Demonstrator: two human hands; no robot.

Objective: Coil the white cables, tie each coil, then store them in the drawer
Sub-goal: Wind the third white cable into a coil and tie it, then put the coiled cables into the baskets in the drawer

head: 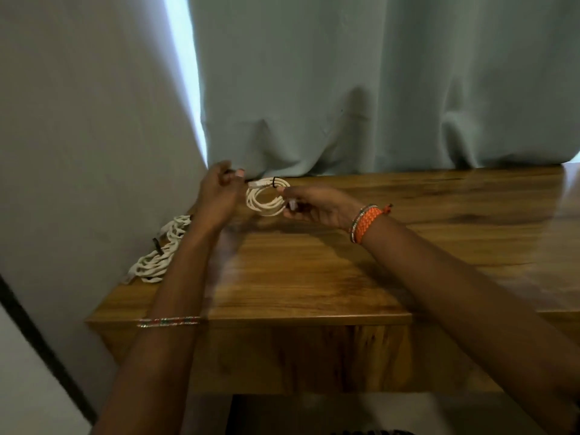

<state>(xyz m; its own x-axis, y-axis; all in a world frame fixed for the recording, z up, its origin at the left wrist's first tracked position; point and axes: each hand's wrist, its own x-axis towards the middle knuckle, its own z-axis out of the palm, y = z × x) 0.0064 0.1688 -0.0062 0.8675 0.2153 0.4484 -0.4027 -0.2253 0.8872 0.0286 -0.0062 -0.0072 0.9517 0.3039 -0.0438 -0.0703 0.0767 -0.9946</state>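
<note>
On the table's (pixel 314 277) left edge lay loose cables (pixel 163 249). The left hand (pixel 216 196), fingers curled, whether pinching anything I cannot tell, stood just left of the coil (pixel 266 197). The right hand (pixel 317 207) pinched the coil's right rim, nearer.

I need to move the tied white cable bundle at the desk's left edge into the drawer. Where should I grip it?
Pinch the tied white cable bundle at its dark tie, coming from above: the tie likely gathers the flat-lying loops on the wooden desk, so none should spill.
</note>
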